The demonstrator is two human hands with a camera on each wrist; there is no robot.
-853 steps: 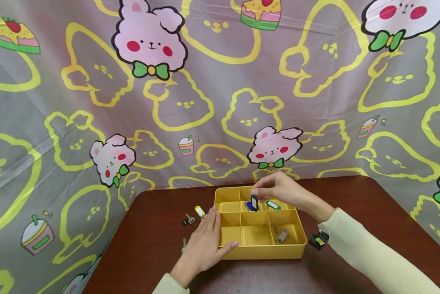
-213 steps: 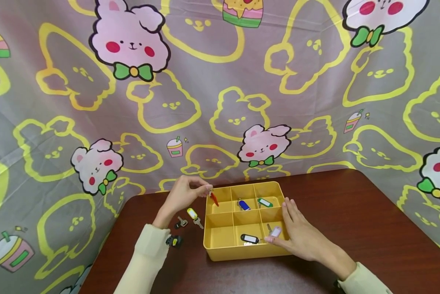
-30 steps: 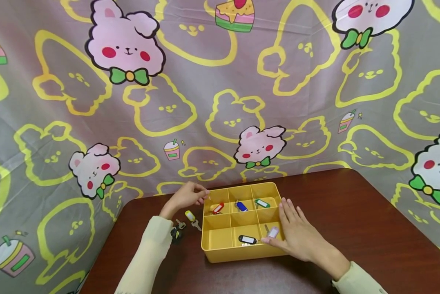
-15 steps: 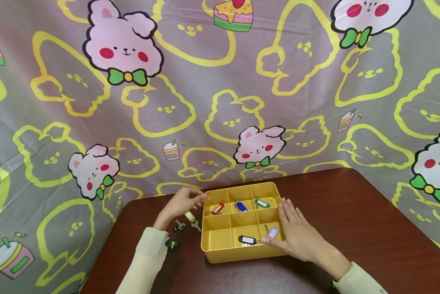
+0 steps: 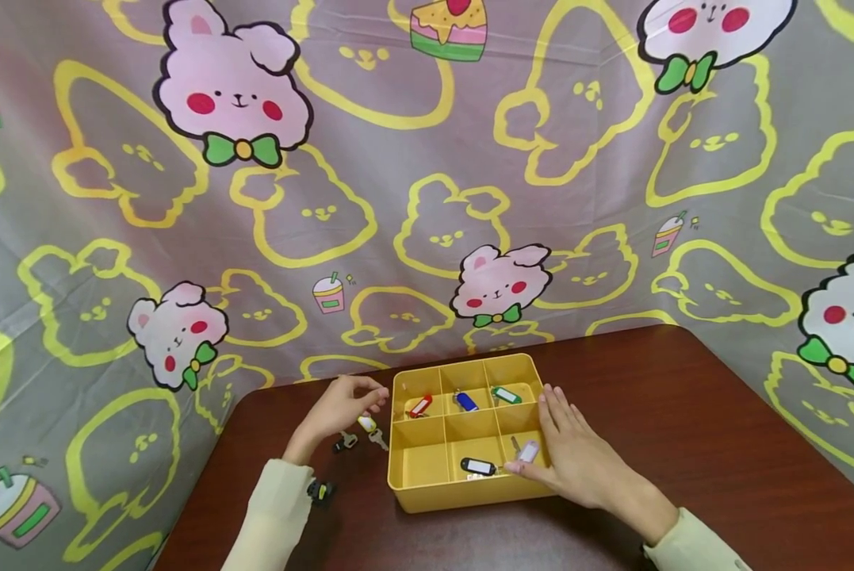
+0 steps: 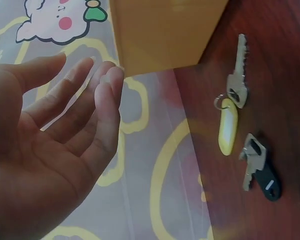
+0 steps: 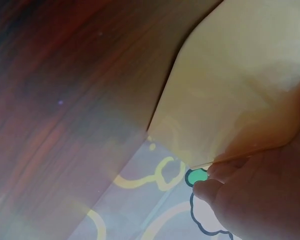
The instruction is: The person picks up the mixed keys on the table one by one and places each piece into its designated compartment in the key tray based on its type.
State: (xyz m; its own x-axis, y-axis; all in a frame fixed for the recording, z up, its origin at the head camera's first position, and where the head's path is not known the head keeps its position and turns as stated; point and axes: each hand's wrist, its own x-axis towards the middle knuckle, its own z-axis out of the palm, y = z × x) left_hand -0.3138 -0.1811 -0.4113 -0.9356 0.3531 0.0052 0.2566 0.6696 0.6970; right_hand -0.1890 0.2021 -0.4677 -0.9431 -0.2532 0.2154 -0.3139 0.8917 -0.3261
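Note:
My left hand (image 5: 337,411) hovers just left of the yellow divided box (image 5: 469,498), fingers loosely bent and holding nothing. Below it on the table lie a key with a yellow tag (image 6: 228,126) and a key with a black tag (image 6: 268,182). My right hand (image 5: 580,452) rests along the box's right side, fingers straight, thumb over the front right corner. In the back row sit a red key tag (image 5: 420,407), a blue one (image 5: 467,402) and a green one (image 5: 506,395), one per compartment. In front, a black tag (image 5: 478,466) lies in the middle, a lilac tag (image 5: 528,452) at right.
The box stands on a dark reddish-brown table (image 5: 655,412). A patterned cloth (image 5: 369,238) with cartoon rabbits hangs close behind the table's back edge. The box's front left compartment shows a bare floor.
The red key tag, earlier pinched by my left hand, now lies in the back left compartment. Over the last second that hand has drawn left and down from the box; my right hand stays put.

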